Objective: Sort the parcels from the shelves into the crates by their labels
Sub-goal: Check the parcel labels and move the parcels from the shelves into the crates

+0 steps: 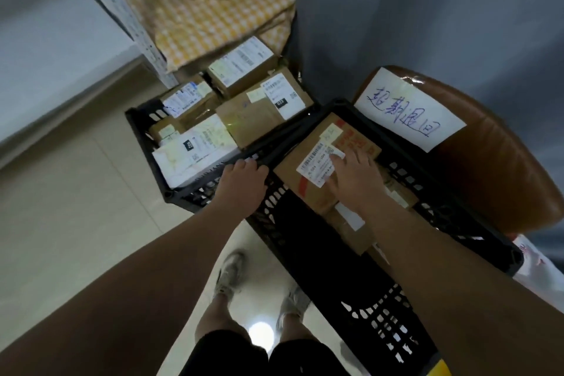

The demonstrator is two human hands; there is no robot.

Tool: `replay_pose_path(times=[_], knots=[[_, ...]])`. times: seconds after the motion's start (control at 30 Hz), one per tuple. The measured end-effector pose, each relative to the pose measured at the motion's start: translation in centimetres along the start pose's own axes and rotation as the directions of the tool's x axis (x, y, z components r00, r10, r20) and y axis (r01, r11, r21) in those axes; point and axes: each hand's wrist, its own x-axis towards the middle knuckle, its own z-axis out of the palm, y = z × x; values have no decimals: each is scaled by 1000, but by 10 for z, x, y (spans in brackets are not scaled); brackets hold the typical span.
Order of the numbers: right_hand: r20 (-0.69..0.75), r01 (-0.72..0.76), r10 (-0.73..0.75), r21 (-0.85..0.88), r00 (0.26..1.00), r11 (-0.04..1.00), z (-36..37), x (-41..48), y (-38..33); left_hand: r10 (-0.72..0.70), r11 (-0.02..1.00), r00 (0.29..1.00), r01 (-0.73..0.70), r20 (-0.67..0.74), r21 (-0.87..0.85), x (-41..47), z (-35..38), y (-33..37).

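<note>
Here the cardboard parcel (308, 183) lies in the right-hand black crate (433, 210). The right hand (357, 180) presses flat on it, fingers straight; the left hand (241, 185) grips the rim where two crates meet. The parcel looks stiff and probably light: take it by opposite edges.

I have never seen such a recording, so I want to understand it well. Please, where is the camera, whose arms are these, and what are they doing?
There is no machine here. A person wears a camera on the head, so this single picture looks down along their own arms. Two black crates stand on the floor. The left crate is full of labelled parcels. In the right crate lies a cardboard parcel with a white label, and the right hand rests flat on it. The left hand grips a crate rim where the two crates meet. Behind them, a handwritten sign lies on a brown seat.
</note>
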Motion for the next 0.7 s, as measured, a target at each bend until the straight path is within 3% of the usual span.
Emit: replay_pose_path(times=[0.27,0.5,0.57,0.7], knots=[[-232,263,-254,10,939,965,-83,49,-131,-171,985,981,166,-95,-55,-50,-45,-128],[-338,415,-421,-94,842,905,-149,104,-310,-273,962,928,268,-254,-55,-118,-95,-303],[-352,479,-488,-117,799,870,-165,115,-371,-300,951,899,306,-320,-32,-142,-108,-352],[-506,579,-501,-3,702,815,-210,127,-471,-328,931,834,364,-443,-3,-180,-142,-431]])
